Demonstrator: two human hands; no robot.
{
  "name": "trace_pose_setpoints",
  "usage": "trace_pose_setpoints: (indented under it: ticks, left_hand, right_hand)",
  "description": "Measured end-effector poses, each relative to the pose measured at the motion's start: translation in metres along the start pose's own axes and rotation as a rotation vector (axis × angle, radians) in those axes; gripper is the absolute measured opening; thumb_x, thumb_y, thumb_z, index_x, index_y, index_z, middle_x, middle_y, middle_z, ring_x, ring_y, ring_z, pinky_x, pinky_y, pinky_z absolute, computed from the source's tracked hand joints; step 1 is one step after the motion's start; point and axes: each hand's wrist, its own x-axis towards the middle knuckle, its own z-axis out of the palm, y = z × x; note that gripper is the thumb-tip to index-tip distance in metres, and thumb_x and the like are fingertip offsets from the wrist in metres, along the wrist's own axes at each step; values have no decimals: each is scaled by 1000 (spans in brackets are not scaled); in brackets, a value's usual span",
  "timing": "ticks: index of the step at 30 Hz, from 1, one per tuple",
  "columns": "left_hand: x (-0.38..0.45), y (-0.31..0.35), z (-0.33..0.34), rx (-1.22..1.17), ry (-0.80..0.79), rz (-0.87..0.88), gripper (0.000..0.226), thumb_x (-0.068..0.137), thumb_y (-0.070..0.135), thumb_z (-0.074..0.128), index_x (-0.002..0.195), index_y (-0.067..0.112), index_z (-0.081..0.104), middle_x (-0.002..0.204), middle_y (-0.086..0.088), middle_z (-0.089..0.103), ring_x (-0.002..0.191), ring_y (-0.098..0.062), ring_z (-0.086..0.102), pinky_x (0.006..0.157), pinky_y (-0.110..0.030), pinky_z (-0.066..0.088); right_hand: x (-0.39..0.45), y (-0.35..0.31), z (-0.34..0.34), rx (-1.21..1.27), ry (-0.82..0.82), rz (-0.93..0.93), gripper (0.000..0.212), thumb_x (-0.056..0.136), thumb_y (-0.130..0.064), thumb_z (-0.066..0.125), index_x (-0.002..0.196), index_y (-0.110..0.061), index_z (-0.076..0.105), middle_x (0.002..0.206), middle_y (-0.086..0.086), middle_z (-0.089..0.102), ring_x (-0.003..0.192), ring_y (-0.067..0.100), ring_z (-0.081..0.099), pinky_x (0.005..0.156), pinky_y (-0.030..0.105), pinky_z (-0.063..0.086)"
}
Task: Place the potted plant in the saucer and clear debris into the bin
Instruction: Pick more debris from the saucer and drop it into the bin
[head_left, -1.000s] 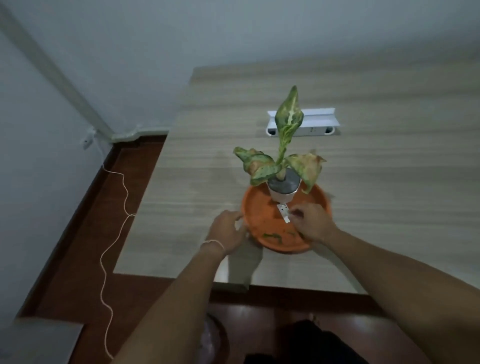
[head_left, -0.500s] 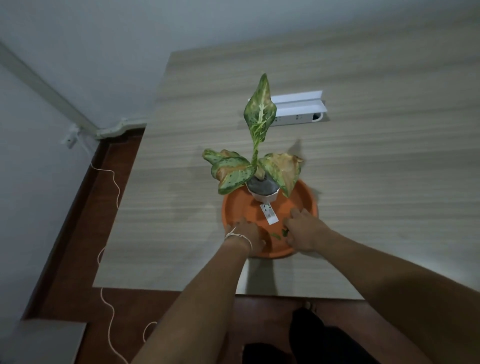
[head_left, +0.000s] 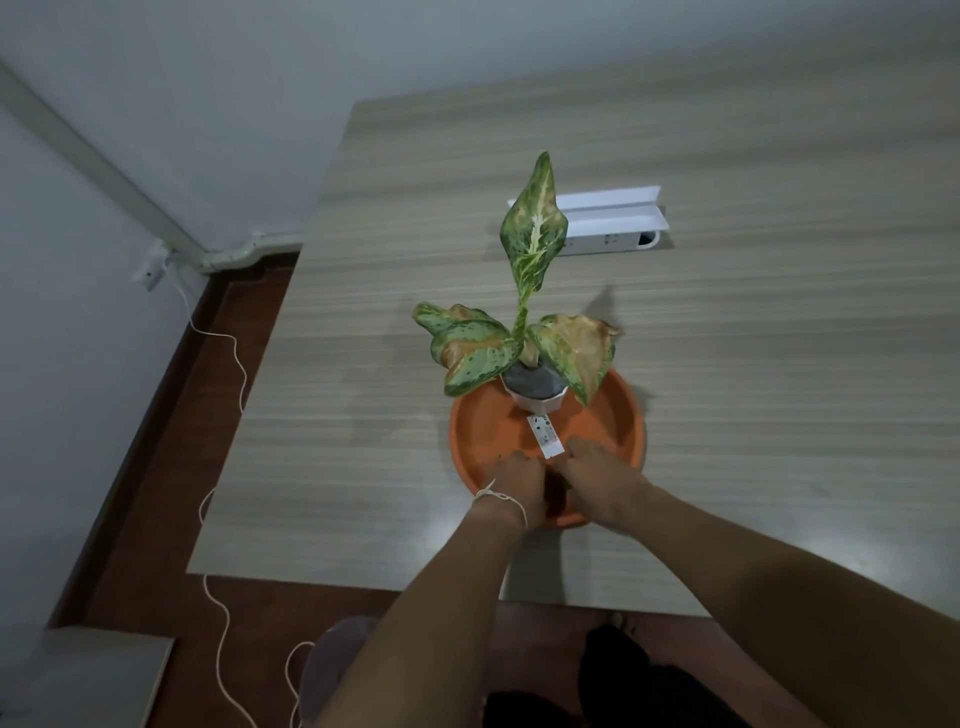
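A small white pot with a speckled green plant (head_left: 535, 387) stands in the far part of a round orange saucer (head_left: 631, 415) on the wooden table (head_left: 337, 441). A white label (head_left: 545, 437) lies in the saucer in front of the pot. My left hand (head_left: 517, 483) and my right hand (head_left: 597, 478) rest side by side in the near part of the saucer, knuckles up and fingers curled down. A dark green scrap of leaf debris (head_left: 565, 486) shows between them at my right thumb. Whatever lies under my left fingers is hidden.
A white power strip (head_left: 613, 223) lies on the table behind the plant. The table's near edge runs just below my forearms. On the floor are a white cord (head_left: 223, 623), a grey rounded object (head_left: 335, 652) and a grey board (head_left: 78, 675). A wall socket (head_left: 150, 270) sits left.
My left hand has moved from the saucer's left rim into the saucer beside my right hand. Both hands have closed in over the green scraps, which are now mostly covered.
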Motion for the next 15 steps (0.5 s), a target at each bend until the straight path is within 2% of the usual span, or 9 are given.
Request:
trace_pose_setpoints:
  ticks: [6, 8, 12, 15]
  left_hand:
    - [9, -5, 7, 24, -12, -18, 31, 85, 37, 61, 95, 9, 72, 101, -18, 70, 94, -35, 66, 80, -37, 49]
    - [12, -6, 10, 20, -5, -17, 31, 83, 39, 61, 93, 13, 73, 98, -15, 72, 92, -34, 66, 78, -36, 49]
    - [14, -5, 13, -17, 14, 6, 29, 81, 39, 64, 87, 12, 73, 92, -15, 73, 87, -34, 67, 79, -38, 52]
    - [14, -9, 12, -50, 28, 1, 24, 79, 34, 65, 87, 13, 75, 92, -15, 73, 89, -34, 67, 77, -36, 50]
  right_hand:
    - [4, -3, 2, -7, -81, -73, 27, 86, -12, 54, 107, -13, 71, 109, 12, 66, 102, 29, 61, 86, 36, 48]
    - [5, -5, 1, 21, -91, -51, 24, 86, -12, 56, 103, -10, 72, 108, 13, 68, 99, 30, 62, 81, 32, 47]
    - [6, -9, -2, 67, -124, 26, 21, 84, -9, 56, 95, -4, 72, 102, 15, 69, 96, 32, 64, 70, 28, 36]
    - [9, -5, -3, 146, -136, 110, 19, 80, -9, 57, 86, -5, 74, 92, 14, 73, 88, 31, 66, 66, 29, 42]
